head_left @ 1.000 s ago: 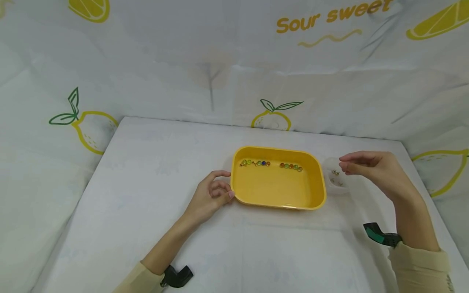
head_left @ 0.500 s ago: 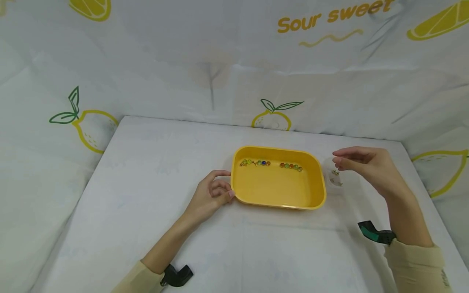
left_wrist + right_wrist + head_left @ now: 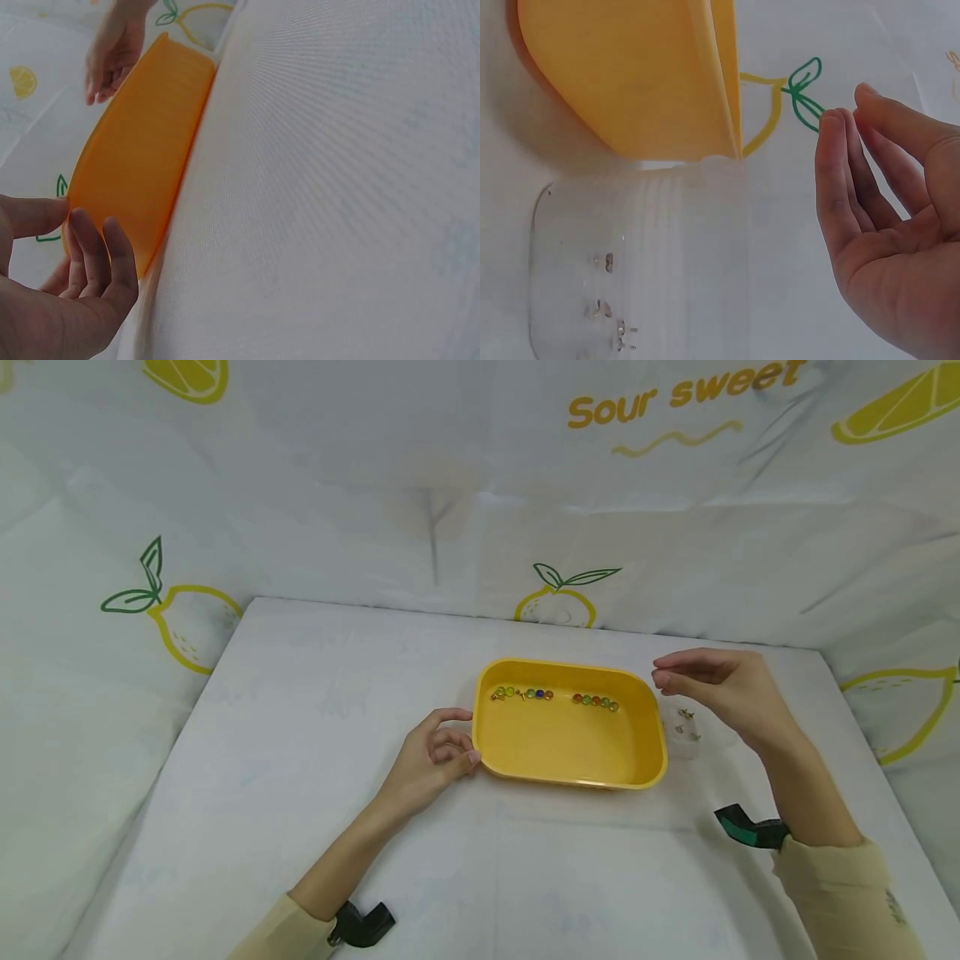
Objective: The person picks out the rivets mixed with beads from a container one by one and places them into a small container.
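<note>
A yellow plastic tray (image 3: 570, 752) stands on the white table. My left hand (image 3: 431, 764) touches its left end from outside, fingers loosely bent; in the left wrist view the fingertips rest against the tray's orange-looking wall (image 3: 142, 150). Along the tray's far side lie two rows: coloured glass marbles with small gold-coloured pieces (image 3: 522, 695) on the left, and marbles only (image 3: 596, 702) on the right. My right hand (image 3: 712, 689) hovers beside the tray's far right corner, thumb and fingertips brought together. Whether anything small is between them does not show.
A clear plastic box (image 3: 682, 743) holding several small gold-coloured pieces (image 3: 607, 307) stands against the tray's right end. A white lemon-print cloth (image 3: 337, 485) hangs behind the table's far edge.
My right hand has moved left and slightly away from me, from over the clear box towards the tray's far right corner. The left hand and tray have stayed in place.
</note>
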`<state>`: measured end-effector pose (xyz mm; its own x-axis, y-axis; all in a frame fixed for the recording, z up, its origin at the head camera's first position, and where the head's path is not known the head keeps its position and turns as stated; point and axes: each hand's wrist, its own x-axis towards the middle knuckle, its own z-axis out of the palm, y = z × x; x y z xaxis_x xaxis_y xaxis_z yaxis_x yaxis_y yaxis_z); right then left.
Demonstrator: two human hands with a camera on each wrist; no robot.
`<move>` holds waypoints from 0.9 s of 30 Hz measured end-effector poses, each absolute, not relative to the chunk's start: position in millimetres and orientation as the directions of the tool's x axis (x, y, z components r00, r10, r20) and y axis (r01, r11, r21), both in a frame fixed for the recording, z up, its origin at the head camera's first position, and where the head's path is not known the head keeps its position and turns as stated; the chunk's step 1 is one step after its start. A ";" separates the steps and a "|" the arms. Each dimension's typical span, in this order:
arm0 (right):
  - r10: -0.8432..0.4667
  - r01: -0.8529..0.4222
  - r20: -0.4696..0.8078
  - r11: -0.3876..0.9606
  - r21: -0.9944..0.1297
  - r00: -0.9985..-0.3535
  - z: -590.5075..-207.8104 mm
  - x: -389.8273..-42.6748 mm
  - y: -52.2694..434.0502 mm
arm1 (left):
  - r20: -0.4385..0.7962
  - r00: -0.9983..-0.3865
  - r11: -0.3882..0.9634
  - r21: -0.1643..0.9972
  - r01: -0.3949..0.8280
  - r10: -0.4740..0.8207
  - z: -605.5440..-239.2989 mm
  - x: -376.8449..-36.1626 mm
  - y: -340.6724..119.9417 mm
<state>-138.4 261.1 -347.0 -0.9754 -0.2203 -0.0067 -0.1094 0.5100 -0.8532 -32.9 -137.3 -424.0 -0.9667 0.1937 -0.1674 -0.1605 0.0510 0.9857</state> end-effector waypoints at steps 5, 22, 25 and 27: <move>-0.254 -0.121 -0.018 0.519 -0.847 -0.967 -345.4 -141.8 245.1 | -0.165 -0.967 0.049 0.986 -0.158 0.194 -423.9 -32.8 -137.5; -0.429 -0.215 -0.076 0.588 -0.780 -0.900 -334.0 -155.4 198.7 | -0.170 -0.965 0.042 0.985 -0.165 0.198 -424.3 -32.7 -137.5; -0.460 -0.228 -0.079 0.574 -0.787 -0.884 -333.5 -157.6 191.4 | -0.169 -0.966 0.040 0.986 -0.164 0.198 -424.8 -32.7 -137.5; -0.479 -0.239 -0.079 0.567 -0.789 -0.874 -334.0 -159.5 187.6 | -0.169 -0.966 0.040 0.986 -0.165 0.197 -425.0 -32.9 -137.2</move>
